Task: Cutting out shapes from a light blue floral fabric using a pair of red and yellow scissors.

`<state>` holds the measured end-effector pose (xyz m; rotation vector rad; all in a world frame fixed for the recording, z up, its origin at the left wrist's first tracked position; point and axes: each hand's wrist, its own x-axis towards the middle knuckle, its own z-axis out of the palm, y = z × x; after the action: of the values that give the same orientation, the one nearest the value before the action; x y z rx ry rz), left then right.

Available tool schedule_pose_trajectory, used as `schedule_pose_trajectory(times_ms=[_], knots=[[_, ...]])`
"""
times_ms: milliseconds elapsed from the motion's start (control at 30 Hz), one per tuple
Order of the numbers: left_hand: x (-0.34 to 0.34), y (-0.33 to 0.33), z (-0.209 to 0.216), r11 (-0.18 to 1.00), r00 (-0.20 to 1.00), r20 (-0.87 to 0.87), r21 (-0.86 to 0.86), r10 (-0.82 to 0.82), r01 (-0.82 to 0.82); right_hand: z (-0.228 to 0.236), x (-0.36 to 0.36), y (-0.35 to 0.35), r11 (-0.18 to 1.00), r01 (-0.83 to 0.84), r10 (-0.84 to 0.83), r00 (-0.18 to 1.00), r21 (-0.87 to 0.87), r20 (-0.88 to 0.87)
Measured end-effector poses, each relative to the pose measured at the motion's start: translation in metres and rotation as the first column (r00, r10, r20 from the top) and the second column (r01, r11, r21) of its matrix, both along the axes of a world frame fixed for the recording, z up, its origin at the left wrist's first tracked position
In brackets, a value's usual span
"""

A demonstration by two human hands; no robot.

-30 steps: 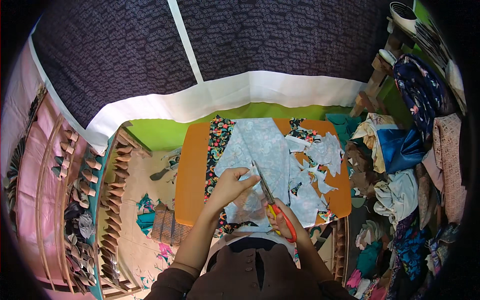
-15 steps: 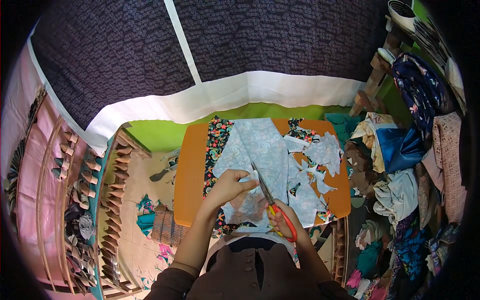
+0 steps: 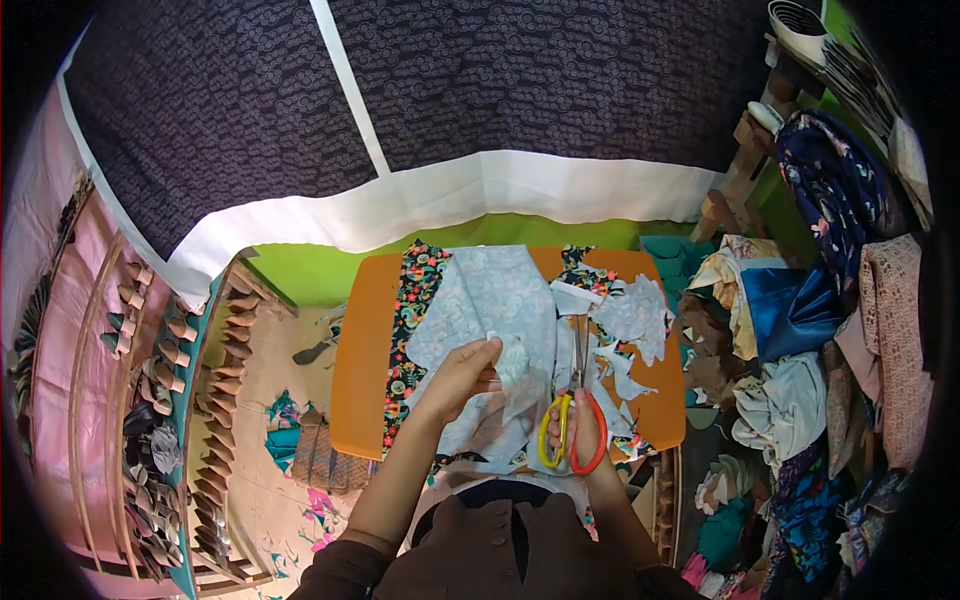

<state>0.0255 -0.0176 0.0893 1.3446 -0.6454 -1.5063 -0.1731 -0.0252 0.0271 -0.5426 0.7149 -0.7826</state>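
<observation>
My right hand grips scissors by their yellow and red handles. Their long blades point away from me, close together, above pale scraps. My left hand, thumb and fingers closed, pinches a small pale fabric piece; part of it hides behind the fingers. Beneath both hands, a large fabric sheet lies pale side up on the orange table. Along its left side runs a black floral strip. Jagged fabric offcuts lie to the right of the sheet.
Shoe lasts line a rack on the left, beside shelves with more of them. Piled cloth crowds the right side. A dark patterned curtain with a white border hangs beyond the table. Colourful scraps litter the floor at left.
The scissors have moved right, away from my left hand, and now point straight ahead instead of up-left. My left hand has shifted slightly left in the picture, as has the table.
</observation>
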Motion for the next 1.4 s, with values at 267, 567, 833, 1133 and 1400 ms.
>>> schedule_pose_trajectory(times_ms=[267,567,833,1133,1400], knots=[[-0.080,-0.019,-0.032,0.978,0.789,-0.585,0.028,0.185,-0.208,-0.002,-0.034,-0.028,0.943,0.111,-0.115,0.993,0.314,-0.007],[-0.088,-0.004,-0.039,0.990,0.794,-0.602,-0.034,0.089,-0.137,0.002,-0.059,-0.089,0.972,0.143,-0.166,0.980,-0.188,-0.112],[-0.076,-0.003,-0.034,0.960,0.922,-0.279,0.003,-0.267,0.279,0.032,-0.024,-0.104,0.828,-0.391,0.298,0.914,-0.402,-0.275],[-0.040,0.014,-0.037,0.981,0.929,-0.320,-0.115,-0.184,0.155,0.025,0.021,-0.093,0.838,-0.347,0.147,0.887,-0.421,-0.438],[-0.003,0.019,-0.040,0.983,0.850,-0.512,-0.050,0.125,-0.175,0.008,0.015,-0.032,0.743,-0.274,-0.017,0.904,-0.610,-0.428]])
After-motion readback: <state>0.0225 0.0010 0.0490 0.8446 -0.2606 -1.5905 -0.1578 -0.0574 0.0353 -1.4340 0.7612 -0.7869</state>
